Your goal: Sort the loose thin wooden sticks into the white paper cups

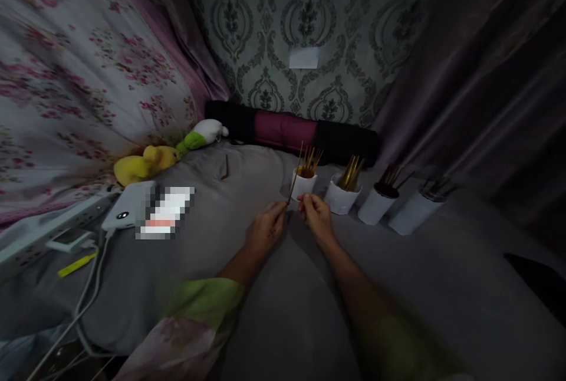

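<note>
My left hand (269, 226) is closed on a thin brown stick (291, 189), which slants upward beside the leftmost white cup (305, 185). That cup holds several thin golden sticks (315, 160). Close by on the right, my right hand (315, 216) has its thumb and fingers pinched together just in front of the same cup; what they hold, if anything, I cannot make out. A wider white container (342, 199) with a bundle of golden sticks (351, 174) stands beyond my right fingers.
Further right are a white cylinder (375, 207) and a taller one (413, 214), both with dark sticks. A rolled black and maroon bundle (285, 131) lies along the wall. On the left are yellow plush toy (141, 166), white power bank (128, 207), power strip (39, 239) and cables.
</note>
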Tool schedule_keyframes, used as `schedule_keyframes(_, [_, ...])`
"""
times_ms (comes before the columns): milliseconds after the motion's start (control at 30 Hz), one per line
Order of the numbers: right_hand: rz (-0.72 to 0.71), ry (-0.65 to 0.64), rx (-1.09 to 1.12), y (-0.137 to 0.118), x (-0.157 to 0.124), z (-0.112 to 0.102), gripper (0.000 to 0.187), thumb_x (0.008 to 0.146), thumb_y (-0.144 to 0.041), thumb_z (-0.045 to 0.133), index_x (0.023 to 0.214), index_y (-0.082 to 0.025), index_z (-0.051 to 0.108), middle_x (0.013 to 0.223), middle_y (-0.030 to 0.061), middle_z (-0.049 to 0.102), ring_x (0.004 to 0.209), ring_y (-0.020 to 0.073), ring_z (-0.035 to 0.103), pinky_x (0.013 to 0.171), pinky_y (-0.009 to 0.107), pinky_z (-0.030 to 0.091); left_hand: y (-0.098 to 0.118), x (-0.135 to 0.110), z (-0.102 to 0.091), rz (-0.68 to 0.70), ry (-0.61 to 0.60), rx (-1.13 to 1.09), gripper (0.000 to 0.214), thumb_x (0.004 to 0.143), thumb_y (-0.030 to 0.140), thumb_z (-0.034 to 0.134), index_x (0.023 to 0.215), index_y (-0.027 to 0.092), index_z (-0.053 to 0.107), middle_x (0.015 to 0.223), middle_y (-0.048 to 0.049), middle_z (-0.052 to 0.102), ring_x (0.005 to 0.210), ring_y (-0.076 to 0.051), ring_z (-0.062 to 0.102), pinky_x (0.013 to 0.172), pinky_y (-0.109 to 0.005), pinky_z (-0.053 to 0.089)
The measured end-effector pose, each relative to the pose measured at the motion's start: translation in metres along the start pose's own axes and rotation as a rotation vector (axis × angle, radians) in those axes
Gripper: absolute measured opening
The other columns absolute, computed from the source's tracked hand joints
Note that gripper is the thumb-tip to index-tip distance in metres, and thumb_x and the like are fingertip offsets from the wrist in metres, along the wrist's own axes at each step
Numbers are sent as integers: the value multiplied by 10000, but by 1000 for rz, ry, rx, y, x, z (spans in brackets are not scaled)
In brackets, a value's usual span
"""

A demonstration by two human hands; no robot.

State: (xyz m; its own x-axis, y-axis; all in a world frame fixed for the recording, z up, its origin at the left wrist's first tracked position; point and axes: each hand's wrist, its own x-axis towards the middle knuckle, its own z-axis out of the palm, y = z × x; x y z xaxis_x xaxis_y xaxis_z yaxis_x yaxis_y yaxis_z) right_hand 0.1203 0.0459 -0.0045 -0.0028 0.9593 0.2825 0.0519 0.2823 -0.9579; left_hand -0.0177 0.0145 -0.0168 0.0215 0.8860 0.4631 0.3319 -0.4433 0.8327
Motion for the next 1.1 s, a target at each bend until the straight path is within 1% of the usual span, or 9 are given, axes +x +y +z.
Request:
schedule_keyframes(67, [13,4,11,-3,0,1,397,822,-508,415,826,-155,594,602,-12,488,470,79,411,389,183,298,0,-1,0,13,-15,23,283,820,231,470,1046,247,639,931,-79,597,902,-190,526,856,-289,376])
schedule_keyframes(233, [22,6,43,-10,-2,2,436,815,-535,415,876,-142,593,603,-10,481,464,72,397,373,177,285,-1,-3,-1,24,-45,-1,287,808,232,492,1055,253,636,911,-79,582,882,-188,519,854,-289,378])
schedule_keyframes(367, [24,2,51,-11,-2,2,444,809,-545,423,872,-140,593,604,-13,480,462,68,392,378,179,287,2,-3,-2,62,-80,66,293,813,211,479,1064,247,626,902,-80,579,862,-181,522,833,-285,393])
schedule_keyframes(567, [6,-5,30,-6,-1,2,423,804,-530,443,888,-146,600,604,-15,470,480,74,397,388,179,298,9,-3,-3,30,-84,98,246,794,195,499,980,250,650,859,-66,571,828,-168,520,796,-259,412])
schedule_keyframes(700, [4,-2,5,0,1,1,419,805,-521,441,884,-143,603,617,-9,482,483,74,398,388,176,292,11,-3,-4,6,-85,100,235,785,191,510,963,252,652,834,-59,564,823,-169,520,781,-253,415])
schedule_keyframes(900, [-10,22,-23,9,3,1,391,795,-500,467,880,-151,621,621,-11,511,480,80,415,419,195,316,4,-4,-2,35,-85,120,236,794,189,501,962,257,651,830,-59,563,819,-168,524,782,-252,407])
schedule_keyframes(1100, [-2,32,-42,7,4,2,372,788,-481,483,860,-144,624,621,-6,531,489,89,431,431,201,318,-5,-3,0,64,-89,150,278,811,176,454,1012,230,639,859,-71,567,830,-176,527,799,-282,394])
